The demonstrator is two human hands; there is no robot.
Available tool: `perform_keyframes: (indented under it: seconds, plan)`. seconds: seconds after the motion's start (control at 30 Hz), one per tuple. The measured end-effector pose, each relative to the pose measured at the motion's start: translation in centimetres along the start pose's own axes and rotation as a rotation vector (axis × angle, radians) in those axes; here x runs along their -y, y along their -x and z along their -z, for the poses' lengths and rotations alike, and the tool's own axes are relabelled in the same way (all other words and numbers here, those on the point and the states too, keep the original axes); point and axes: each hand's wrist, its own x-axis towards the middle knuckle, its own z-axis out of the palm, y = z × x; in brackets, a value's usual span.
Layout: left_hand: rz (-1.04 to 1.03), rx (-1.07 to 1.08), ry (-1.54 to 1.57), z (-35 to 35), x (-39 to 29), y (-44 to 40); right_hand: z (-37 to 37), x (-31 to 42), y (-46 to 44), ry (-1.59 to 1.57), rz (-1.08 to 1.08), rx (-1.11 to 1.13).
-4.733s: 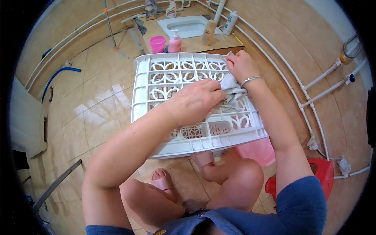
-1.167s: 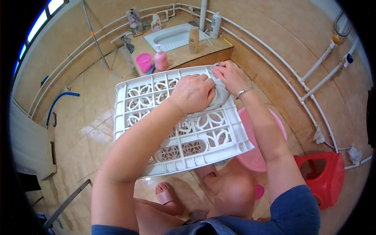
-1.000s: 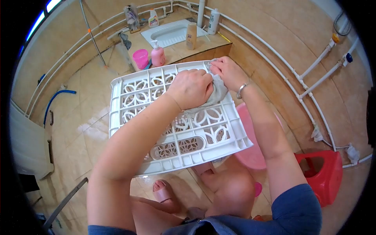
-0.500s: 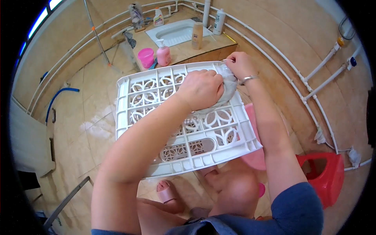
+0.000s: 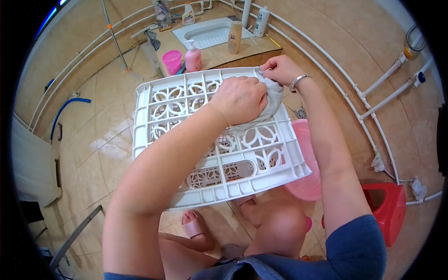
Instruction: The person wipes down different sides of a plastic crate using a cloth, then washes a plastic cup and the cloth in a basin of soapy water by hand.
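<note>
A white plastic lattice basket (image 5: pixel 275 178) is tilted above my knees, its openwork face turned up toward me. My left hand (image 5: pixel 239 100) is closed on a damp-looking light grey cloth (image 5: pixel 274 100), pressing it against the lattice near the far right corner. At that corner, my right hand (image 5: pixel 283 72) pinches the cloth's end between thumb and fingers, right by the basket's rim. A bracelet circles the right wrist. Part of the cloth is hidden under the left hand.
A pink basin (image 5: pixel 308 158) and a red plastic stool (image 5: pixel 389 212) stand to the right. Beyond the basket, a raised ledge holds a squat toilet (image 5: pixel 205 39), a pink pump bottle (image 5: pixel 192 58), a pink cup (image 5: pixel 172 61) and a beige bottle (image 5: pixel 234 38). White pipes line the walls.
The basket and both hands sit slightly higher and further left in view. My right fingers have shifted a little left along the corner with the cloth. Both hands keep their hold.
</note>
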Motion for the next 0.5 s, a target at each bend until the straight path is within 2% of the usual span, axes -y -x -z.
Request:
perform_keyframes:
  seconds: [0.03,0.1,0.23,0.33,0.47,0.5]
  plan:
    - [0.001,0.0,0.0,0.0,0.0,0.1,-0.3,-0.3,-0.2,0.001,0.001,0.001]
    - [0.011,0.013,-0.012,0.0,-0.1,0.0,-0.9,-1.0,-0.5,0.06,0.084,-0.264]
    - [0.017,0.035,-0.031,0.0,-0.1,0.1,-0.5,-1.2,-1.2,0.127,0.141,-0.184]
    - [0.028,0.02,-0.024,-0.1,-0.1,0.0,0.5,-0.6,-1.5,0.202,0.185,0.002]
    - [0.04,0.046,-0.027,0.0,-0.1,0.0,0.1,0.6,-1.1,0.368,0.225,-0.037]
    - [0.037,0.042,-0.027,-0.1,-0.1,0.0,-0.3,0.3,-1.4,0.459,0.317,-0.081]
